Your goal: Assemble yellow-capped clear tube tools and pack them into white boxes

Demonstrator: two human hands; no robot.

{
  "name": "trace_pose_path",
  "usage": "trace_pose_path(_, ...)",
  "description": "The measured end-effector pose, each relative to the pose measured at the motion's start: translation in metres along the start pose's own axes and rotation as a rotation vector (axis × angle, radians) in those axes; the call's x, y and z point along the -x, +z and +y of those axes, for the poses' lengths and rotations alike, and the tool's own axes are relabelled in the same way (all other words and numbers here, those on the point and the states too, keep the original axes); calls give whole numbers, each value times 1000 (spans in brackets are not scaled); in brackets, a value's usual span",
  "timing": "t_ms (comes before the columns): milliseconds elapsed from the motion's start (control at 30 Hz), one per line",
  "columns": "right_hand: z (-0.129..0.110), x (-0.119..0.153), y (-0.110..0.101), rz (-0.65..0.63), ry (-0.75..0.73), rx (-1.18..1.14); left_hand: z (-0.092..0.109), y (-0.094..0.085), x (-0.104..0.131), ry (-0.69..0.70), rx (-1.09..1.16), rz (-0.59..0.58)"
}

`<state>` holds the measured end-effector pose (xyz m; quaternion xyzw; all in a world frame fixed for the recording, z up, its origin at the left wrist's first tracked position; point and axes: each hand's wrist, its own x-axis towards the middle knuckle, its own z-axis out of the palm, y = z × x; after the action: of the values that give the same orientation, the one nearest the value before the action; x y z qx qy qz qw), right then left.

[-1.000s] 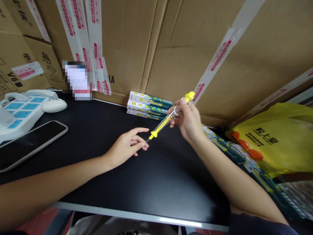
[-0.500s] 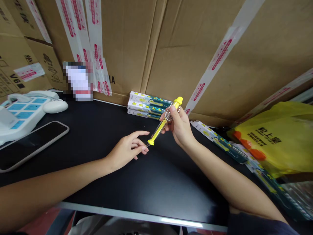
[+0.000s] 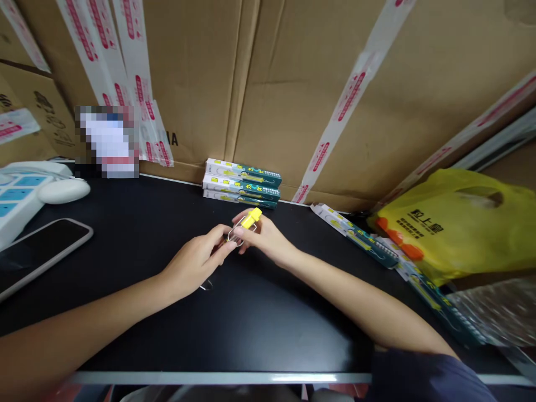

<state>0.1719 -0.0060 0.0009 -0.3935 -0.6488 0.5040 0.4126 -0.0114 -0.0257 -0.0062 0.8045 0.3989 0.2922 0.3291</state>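
Observation:
A spring scale with a yellow cap (image 3: 252, 218) and a bent metal wire loop lies tilted between my hands over the black table. My left hand (image 3: 193, 261) is closed around its tube, hiding most of it; the thumb and fingertips reach the wire loop. A thin metal hook (image 3: 206, 285) pokes out beneath this hand. My right hand (image 3: 270, 240) pinches the upper end beside the yellow cap, with its thumb at the wire loop. Behind the hands, a few printed spring scale boxes (image 3: 245, 184) are stacked against the cardboard.
Large taped cardboard (image 3: 293, 100) stands along the table's back. To the right lie more slim boxes (image 3: 355, 235), a yellow plastic bag (image 3: 469, 218) and clear plastic wrapping (image 3: 498, 310). At left are a phone (image 3: 46, 248), a white mouse-shaped object (image 3: 64, 191) and a power strip (image 3: 25, 195).
My left hand has moved from the hook end up around the tube. My right hand and the spring scale have come lower and to the left. The view has shifted right.

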Motion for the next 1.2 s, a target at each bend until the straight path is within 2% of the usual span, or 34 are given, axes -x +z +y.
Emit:
trace_pose_path(67,0,-6,-31,22,-11,59,0,1,0,-29,11,-8)
trace_pose_path(133,1,-6,-76,109,-48,197,-1,1,-1,-56,13,2)
trace_pose_path(200,7,3,-127,360,-88,868,-2,-1,-3,-67,-12,10)
trace_pose_path(267,18,19,-171,532,103,1423,-4,-4,-5,-65,-70,6)
trace_pose_path(300,24,28,-188,566,237,1616,-4,-6,-5,-65,-105,4)
trace_pose_path(333,30,37,-201,550,349,1751,-3,-7,-5,-62,-139,5)
trace_pose_path(400,39,51,-213,521,395,1800,-3,-10,-5,-38,-190,20)
trace_pose_path(467,41,56,-207,472,348,1813,-1,-13,-5,4,-210,65)
trace_pose_path(533,36,55,-183,394,172,1802,1,-13,-5,41,-186,120)
trace_pose_path(633,25,56,-124,228,-199,1641,4,-11,-4,102,-91,123)
trace_pose_path(733,14,69,-65,-11,-439,1526,4,-4,-2,248,-47,107)
trace_pose_path(800,9,78,-42,-84,-572,1515,3,1,-2,249,-28,53)
trace_pose_path(867,6,84,-34,-91,-624,1492,1,4,-2,178,10,35)
trace_pose_path(933,5,85,-36,-61,-618,1460,0,5,-2,135,57,28)
trace_pose_path(1067,1,84,-42,-16,-591,1396,2,2,0,244,-37,75)
trace_pose_path(1200,-1,87,-38,-17,-591,1387,3,2,5,315,-117,147)
